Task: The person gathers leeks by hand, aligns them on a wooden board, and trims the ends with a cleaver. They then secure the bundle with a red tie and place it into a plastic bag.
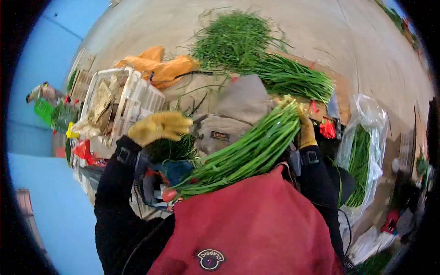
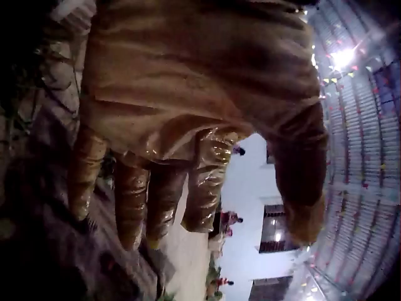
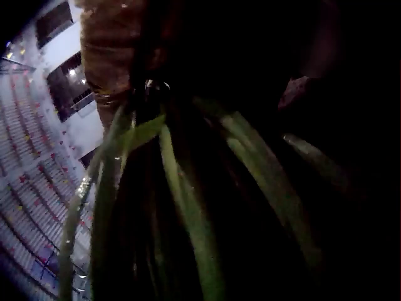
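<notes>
A thick bunch of garlic chives [image 1: 247, 144] lies slantwise across the person's lap, its pale stem ends up at the right. The right hand [image 1: 307, 130], in a yellowish glove, grips the bunch near those ends; most of its fingers are hidden behind the stems. In the dark right wrist view, long green leaves [image 3: 188, 200] hang down below the glove. Left of the bunch, the gloved left hand [image 1: 160, 127] is raised with fingers extended and holds nothing. Its palm and slightly bent, spread fingers [image 2: 207, 182] fill the left wrist view.
A heap of loose chives [image 1: 233, 39] lies on the floor ahead, beside sorted chives [image 1: 293, 78] on cardboard. A white crate [image 1: 149, 94] stands at left near orange cloth [image 1: 160, 68]. At right lies a clear plastic bag [image 1: 378, 119] of chives, near red ties [image 1: 327, 129].
</notes>
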Action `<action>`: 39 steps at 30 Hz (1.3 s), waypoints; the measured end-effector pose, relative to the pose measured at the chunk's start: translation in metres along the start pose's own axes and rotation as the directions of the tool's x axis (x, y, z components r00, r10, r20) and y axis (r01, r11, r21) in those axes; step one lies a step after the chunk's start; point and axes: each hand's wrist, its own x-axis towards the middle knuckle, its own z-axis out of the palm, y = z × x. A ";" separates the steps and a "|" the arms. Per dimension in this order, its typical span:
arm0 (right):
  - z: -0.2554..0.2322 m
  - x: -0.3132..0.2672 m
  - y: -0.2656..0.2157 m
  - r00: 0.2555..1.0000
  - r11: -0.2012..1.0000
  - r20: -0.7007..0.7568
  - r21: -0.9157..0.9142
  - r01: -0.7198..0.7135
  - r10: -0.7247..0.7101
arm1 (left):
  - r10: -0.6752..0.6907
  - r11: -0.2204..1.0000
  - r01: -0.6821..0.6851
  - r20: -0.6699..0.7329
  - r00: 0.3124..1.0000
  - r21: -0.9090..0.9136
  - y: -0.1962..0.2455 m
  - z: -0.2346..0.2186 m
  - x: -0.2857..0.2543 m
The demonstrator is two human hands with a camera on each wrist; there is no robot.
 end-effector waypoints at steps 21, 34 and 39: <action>0.003 -0.014 -0.020 0.897 0.912 -0.183 -0.161 0.376 -0.402 | 0.250 0.821 -0.076 -0.237 0.939 0.566 -0.016 -0.028 0.013; -0.036 -0.027 -0.009 0.921 0.955 -0.275 0.029 0.297 -0.278 | -0.079 0.997 0.072 -0.497 0.864 -0.033 -0.136 -0.018 -0.047; -0.064 -0.028 -0.009 0.957 0.969 -0.151 -0.032 0.245 -0.247 | -0.163 0.983 0.184 -0.484 0.860 -0.004 -0.154 0.024 -0.054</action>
